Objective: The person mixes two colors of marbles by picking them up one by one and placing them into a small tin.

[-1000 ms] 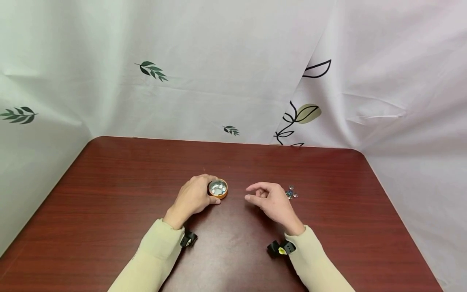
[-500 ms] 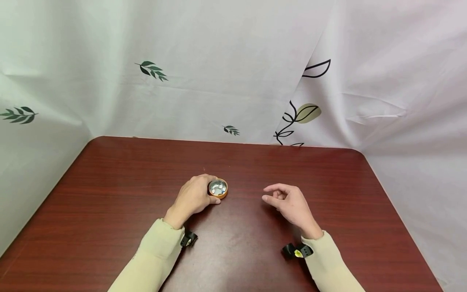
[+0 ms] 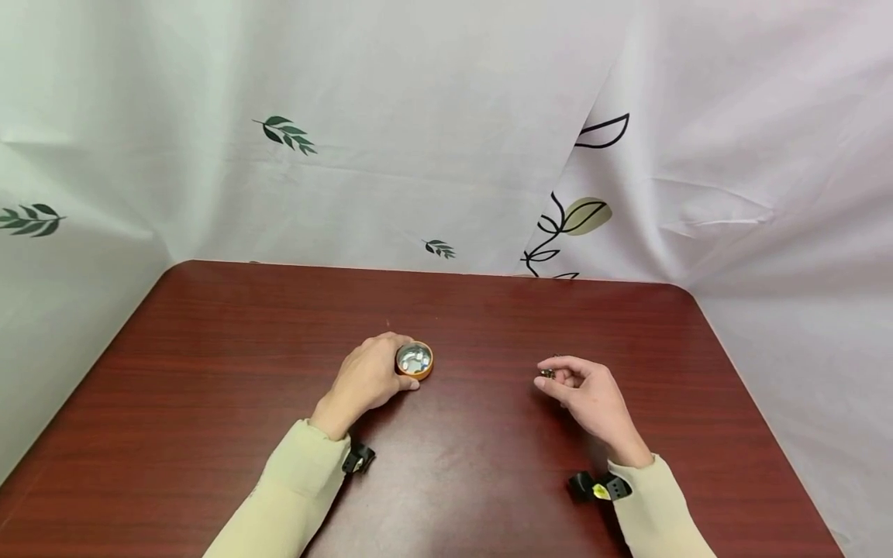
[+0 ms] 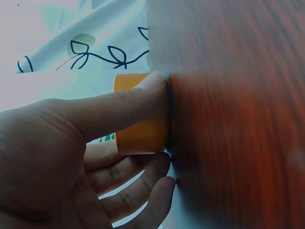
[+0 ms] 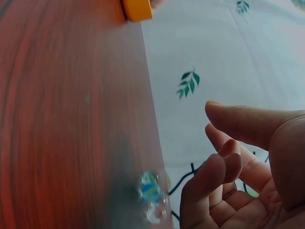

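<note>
A small round orange container [image 3: 423, 374] stands on the brown table left of centre, with a shiny silvery inside whose contents I cannot make out. My left hand [image 3: 366, 377] grips its side, thumb on the near side and fingers curled behind; the left wrist view shows the thumb pressed along the orange wall [image 4: 143, 136]. Over some glass marbles [image 5: 151, 192], my right hand [image 3: 591, 397] hovers with thumb and forefinger apart. In the head view a marble [image 3: 547, 373] shows in the gap between those fingertips; the hand hides the others.
The wood-grain table [image 3: 460, 465] has rounded far corners. White cloth [image 3: 377, 186] with leaf prints hangs behind it and along both sides. Each wrist carries a small black camera [image 3: 359, 459].
My right hand has moved rightward, from left of the marbles to over them, so they are now mostly hidden in the head view. The left hand and the orange container stay put.
</note>
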A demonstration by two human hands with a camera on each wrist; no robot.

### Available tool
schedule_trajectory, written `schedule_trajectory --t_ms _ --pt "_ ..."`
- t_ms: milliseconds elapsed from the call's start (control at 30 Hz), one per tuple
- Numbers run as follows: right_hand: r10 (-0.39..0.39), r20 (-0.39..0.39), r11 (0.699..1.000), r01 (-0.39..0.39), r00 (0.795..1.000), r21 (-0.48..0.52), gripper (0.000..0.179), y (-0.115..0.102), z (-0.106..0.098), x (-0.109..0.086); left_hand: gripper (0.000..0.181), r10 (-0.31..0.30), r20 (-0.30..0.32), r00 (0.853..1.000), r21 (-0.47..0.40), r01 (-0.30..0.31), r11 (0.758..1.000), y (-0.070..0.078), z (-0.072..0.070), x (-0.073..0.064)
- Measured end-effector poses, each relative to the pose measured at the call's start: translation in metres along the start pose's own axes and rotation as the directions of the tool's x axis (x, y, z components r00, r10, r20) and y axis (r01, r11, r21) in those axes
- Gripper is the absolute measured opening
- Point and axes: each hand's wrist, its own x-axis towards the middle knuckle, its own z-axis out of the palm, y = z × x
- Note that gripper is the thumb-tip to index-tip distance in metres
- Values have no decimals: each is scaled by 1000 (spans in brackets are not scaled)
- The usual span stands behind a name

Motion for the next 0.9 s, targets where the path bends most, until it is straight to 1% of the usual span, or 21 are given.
schedule_trajectory --t_ms 267,467,567,633,700,800,900 --pt "21 -20 1000 -21 1000 5 27 4 -13 1 65 10 4 1000 3 -10 1000 0 1 0" --pt "40 -2 999 -40 999 18 34 10 -24 2 79 26 26 999 11 -27 1000 -2 2 0" --pt "65 2 997 -65 998 29 36 14 -30 3 83 49 24 999 -7 -48 999 -5 2 0" --pt "87 11 996 -88 996 36 38 17 -33 4 81 69 12 998 -31 -69 997 -8 3 0" --pt "99 16 994 -99 995 35 39 19 -34 5 75 89 -3 996 -56 -89 994 -10 4 0" --pt "101 24 994 -102 995 47 38 23 -33 7 65 112 -20 993 -80 -114 990 -13 4 0" --pt "97 20 993 -99 995 62 37 26 -29 9 59 121 -23 992 -91 -123 988 -13 4 1"
